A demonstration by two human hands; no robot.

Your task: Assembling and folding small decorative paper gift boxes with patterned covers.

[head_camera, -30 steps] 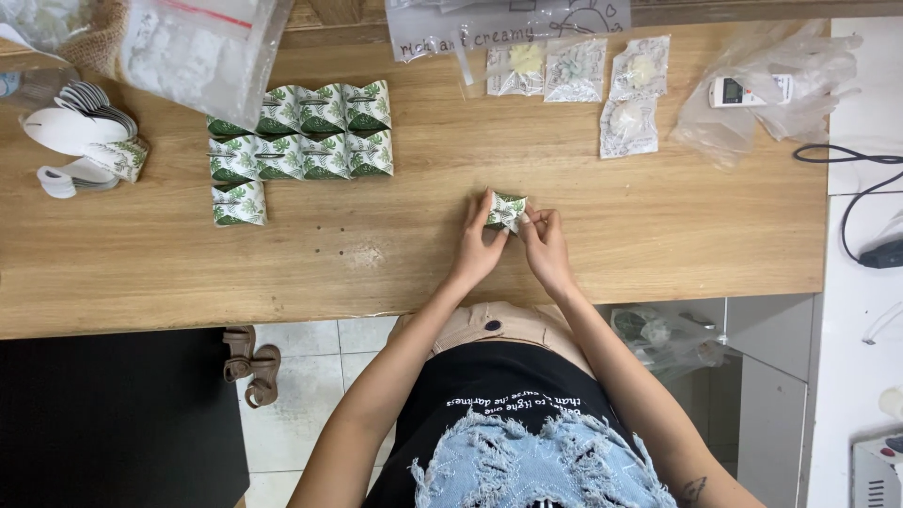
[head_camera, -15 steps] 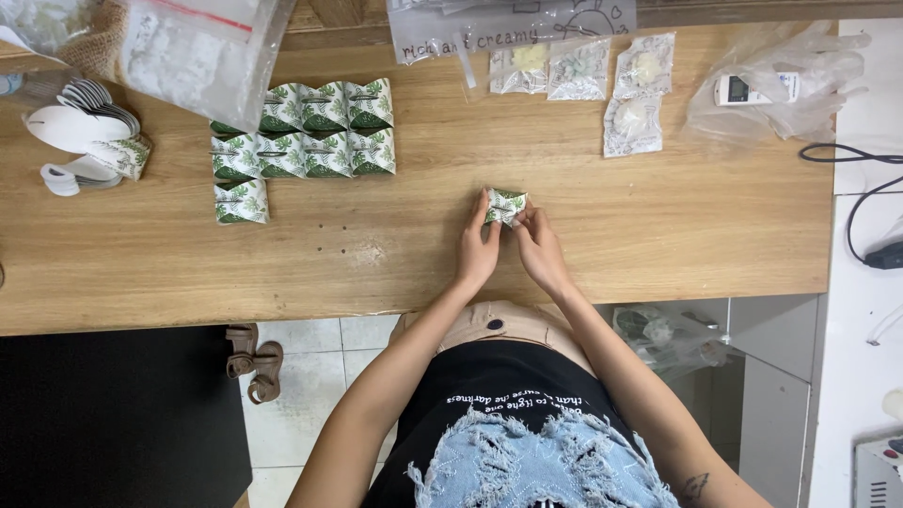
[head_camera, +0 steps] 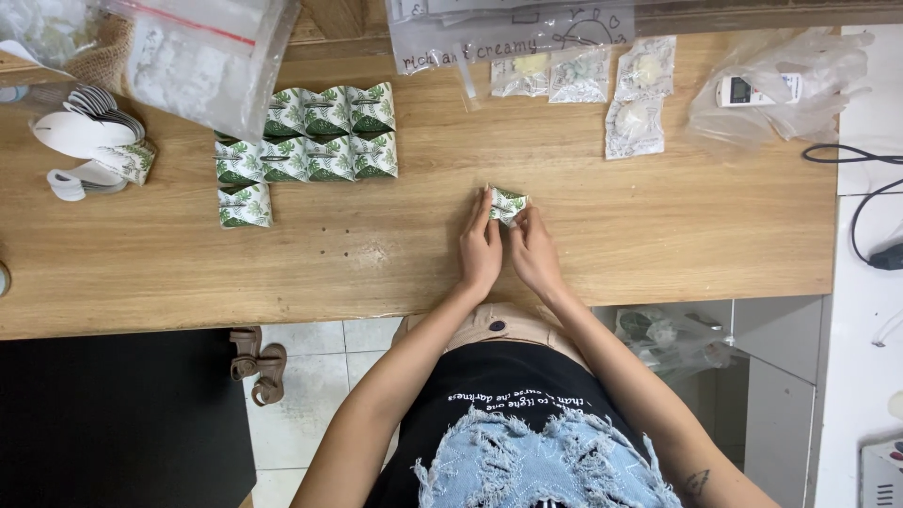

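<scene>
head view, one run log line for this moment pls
left hand: holding green leaf-print packet | right hand: on same packet | packet: over wooden table | finished packets: in rows, far left

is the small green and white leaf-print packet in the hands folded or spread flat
Folded: the small green and white leaf-print packet looks compact, pinched by left hand and right hand.

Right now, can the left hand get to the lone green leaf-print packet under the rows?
Probably yes: bare wooden table lies between the left hand and that lone packet, but both hands are pinching another small packet.
</scene>
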